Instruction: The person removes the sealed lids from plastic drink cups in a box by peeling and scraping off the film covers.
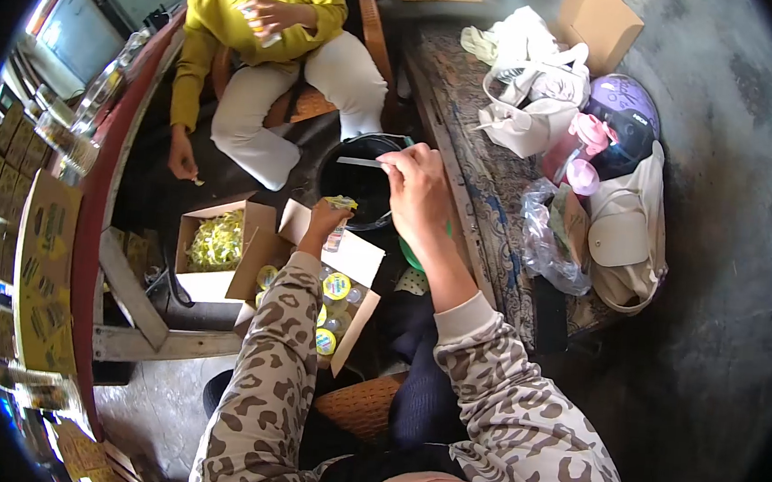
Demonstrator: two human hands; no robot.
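Observation:
My left hand is closed around a small clear jar with a yellow-labelled lid, above an open carton. My right hand pinches one end of a thin, pale, flat strip that sticks out to the left over a black bucket. Jar and strip are apart. Below my left hand, the cardboard carton holds several clear jars with yellow-and-green lids. Beside it on the left, another cardboard box contains a heap of yellowish strips or scraps.
Opposite sits a person in a yellow-green top, holding a small item. A patterned bench on the right bears bags, a purple-and-black helmet, a pink bottle and a cap. A red-edged table stands left.

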